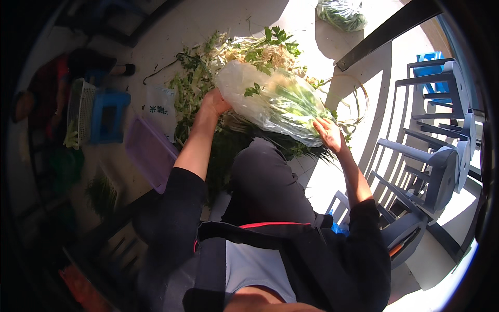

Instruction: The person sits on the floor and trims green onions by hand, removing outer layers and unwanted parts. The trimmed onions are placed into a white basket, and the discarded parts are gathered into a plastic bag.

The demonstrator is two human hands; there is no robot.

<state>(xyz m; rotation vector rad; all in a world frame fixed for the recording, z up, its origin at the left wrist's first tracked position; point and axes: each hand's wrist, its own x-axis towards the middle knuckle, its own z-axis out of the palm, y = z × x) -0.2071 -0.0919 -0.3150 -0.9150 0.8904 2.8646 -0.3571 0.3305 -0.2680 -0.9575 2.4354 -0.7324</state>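
Note:
A clear plastic bag with leafy green vegetables inside lies across the space between my hands. My left hand grips its left edge, where the plastic looks loose and cloudy. At the lower right end, my right hand has its fingers on the bag, over the filled part. A small green leaf rests on the plastic. Behind and under the bag spreads a heap of vegetable trimmings, with pale roots and celery-like leaves. More dark greens lie in shadow beneath it, near my knee.
Left of the heap are a white printed sack, a purple plastic basket and a blue stool beside a white crate. A person is at far left. Grey plastic stools line the right; another filled bag lies beyond.

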